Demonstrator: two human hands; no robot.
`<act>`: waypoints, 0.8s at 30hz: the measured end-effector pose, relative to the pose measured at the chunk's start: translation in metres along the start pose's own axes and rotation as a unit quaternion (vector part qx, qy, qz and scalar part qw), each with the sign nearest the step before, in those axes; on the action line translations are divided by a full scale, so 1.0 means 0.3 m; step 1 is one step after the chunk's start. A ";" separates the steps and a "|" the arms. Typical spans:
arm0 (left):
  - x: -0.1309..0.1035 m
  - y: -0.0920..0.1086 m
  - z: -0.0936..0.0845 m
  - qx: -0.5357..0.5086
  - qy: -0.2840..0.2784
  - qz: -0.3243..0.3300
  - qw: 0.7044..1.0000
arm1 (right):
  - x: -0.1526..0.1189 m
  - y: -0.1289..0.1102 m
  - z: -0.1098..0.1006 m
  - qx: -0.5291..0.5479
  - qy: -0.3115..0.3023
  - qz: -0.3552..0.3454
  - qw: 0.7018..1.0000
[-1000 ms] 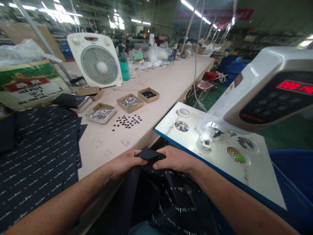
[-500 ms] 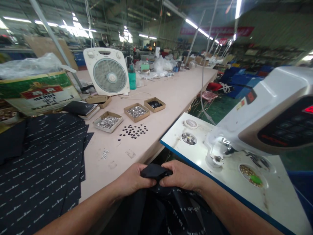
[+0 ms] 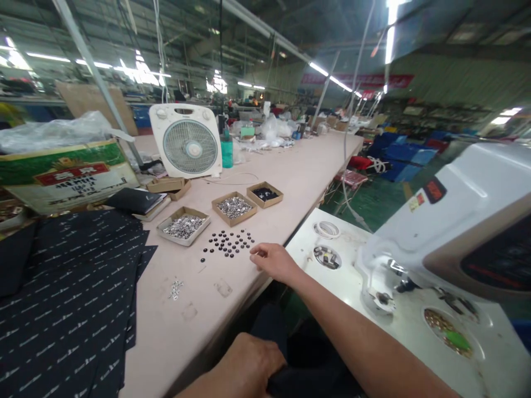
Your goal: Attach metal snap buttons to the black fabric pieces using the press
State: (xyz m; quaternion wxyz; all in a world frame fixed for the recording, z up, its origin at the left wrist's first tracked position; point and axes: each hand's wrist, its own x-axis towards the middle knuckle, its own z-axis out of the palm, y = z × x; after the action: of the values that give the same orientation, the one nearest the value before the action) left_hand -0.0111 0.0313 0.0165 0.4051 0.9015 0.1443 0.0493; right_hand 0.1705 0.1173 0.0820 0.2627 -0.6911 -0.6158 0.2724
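My right hand (image 3: 274, 262) reaches over the table edge, its fingers curled just right of several small black round caps (image 3: 232, 242) spread on the table (image 3: 166, 345). Whether its fingertips hold anything is too small to tell. Low in the view, my left hand (image 3: 252, 362) is closed on dark fabric (image 3: 311, 381) at my lap. Small silver pieces (image 3: 175, 289) lie loose on the tabletop. Two boxes of silver metal parts (image 3: 185, 225) (image 3: 234, 207) and a box of black parts (image 3: 264, 193) stand behind the caps.
A white press machine (image 3: 448, 221) stands on a white stand (image 3: 398, 342) at the right. Dark printed fabric panels (image 3: 70, 298) cover the table's left side. Farther back are a white fan (image 3: 191, 146), a teal bottle (image 3: 227, 152) and a black notebook (image 3: 135, 200).
My right hand has let go of the dark fabric and moved up beside the black caps. My left hand has moved down with the fabric. The view has tilted slightly upward.
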 end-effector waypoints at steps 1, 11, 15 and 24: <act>0.018 -0.034 0.043 0.044 -0.012 0.035 0.998 | 0.039 0.008 0.026 -0.019 0.015 0.012 1.000; 0.081 -0.227 0.308 0.055 -0.046 0.153 0.986 | 0.184 0.040 0.123 -0.131 0.081 0.058 0.986; 0.083 -0.193 0.271 0.070 -0.024 0.162 0.984 | 0.180 0.037 0.134 -0.141 0.093 0.043 0.985; 0.042 -0.130 0.176 0.219 0.034 0.209 0.952 | 0.124 0.000 0.122 -0.050 0.130 0.014 0.990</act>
State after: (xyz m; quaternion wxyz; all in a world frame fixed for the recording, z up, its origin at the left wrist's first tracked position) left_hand 0.0034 0.0218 -0.0480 0.1733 0.9758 -0.0261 0.1310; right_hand 0.1483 0.1552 0.0540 0.3019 -0.7412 -0.5798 0.1524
